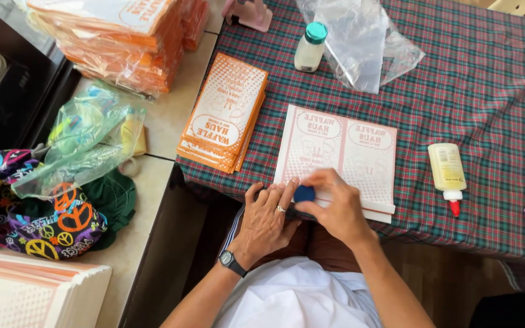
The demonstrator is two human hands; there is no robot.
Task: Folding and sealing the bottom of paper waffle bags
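Covering the table, a plaid cloth (pixel 487 91) carries a flat pink-printed paper sheet (pixel 338 152) at its near edge, within reach. Left hand (pixel 267 220) presses flat, pinning it; right hand (pixel 335 206) pinches a small blue disc (pixel 304 194) against it.

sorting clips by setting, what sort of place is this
Probably a home or small-shop craft table: a plaid tablecloth, glue bottles, and stacks of orange printed paper bags being assembled by hand.
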